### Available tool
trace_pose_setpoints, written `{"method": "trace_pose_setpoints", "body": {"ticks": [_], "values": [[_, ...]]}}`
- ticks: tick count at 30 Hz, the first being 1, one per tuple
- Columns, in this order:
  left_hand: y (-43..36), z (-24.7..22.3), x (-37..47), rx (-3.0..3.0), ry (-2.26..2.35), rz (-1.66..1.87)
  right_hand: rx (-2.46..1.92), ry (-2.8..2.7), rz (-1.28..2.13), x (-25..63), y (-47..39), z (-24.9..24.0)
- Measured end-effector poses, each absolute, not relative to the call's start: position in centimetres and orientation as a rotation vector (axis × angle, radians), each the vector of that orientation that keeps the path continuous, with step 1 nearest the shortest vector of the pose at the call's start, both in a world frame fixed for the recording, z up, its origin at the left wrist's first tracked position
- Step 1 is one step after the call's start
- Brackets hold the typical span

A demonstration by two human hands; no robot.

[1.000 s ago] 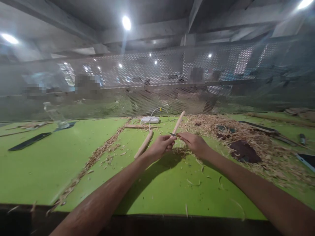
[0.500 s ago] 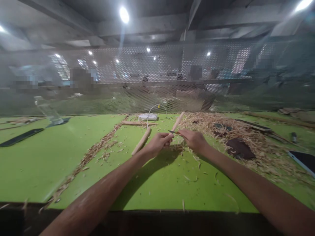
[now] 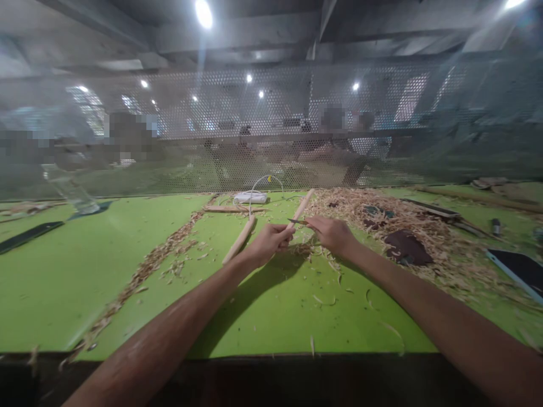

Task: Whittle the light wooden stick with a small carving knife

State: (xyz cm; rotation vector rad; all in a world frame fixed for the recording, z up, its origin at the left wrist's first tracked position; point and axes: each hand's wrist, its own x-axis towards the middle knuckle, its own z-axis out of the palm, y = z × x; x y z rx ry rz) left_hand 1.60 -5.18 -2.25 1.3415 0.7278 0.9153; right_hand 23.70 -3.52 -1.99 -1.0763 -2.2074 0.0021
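My left hand is closed around the lower end of a pale wooden stick, which tilts up and away to the right. In my right hand is a small carving knife, its dark blade lying across the stick just above my left fingers. The knife's handle is mostly hidden in my grip. Left of my hands a second pale wooden stick lies on the green tabletop. Curled wood shavings are scattered beneath and beside my right hand.
A heap of shavings spreads to the right, with a dark brown piece on it. A phone lies far right. Behind stand a white power strip and a perforated screen. A clear bottle leans at left.
The view has shifted a little, so everything sits slightly further left and higher. The knife blade has moved slightly up the stick, away from my left fingers. Both grips stay the same.
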Motion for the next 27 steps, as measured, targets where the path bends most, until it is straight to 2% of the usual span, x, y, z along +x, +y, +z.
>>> {"method": "trace_pose_setpoints", "body": {"ticks": [10,17,22,27], "values": [[-4.6,-3.0,1.2,1.4,0.75,0.893,-1.105,-2.361,-0.346,24.5,-2.8,-2.1],[-4.9,-2.7,1.3,1.412,0.769,0.888,-1.197,-2.359,-0.311,24.9,-2.8,-1.6],[-5.6,-2.2,1.4,1.479,0.728,0.822,-1.426,-2.052,-0.358,29.3,-0.7,-1.0],[-5.7,-1.3,1.5,1.442,0.667,0.868,-1.334,-1.787,-0.286,31.3,0.9,-0.8]]}}
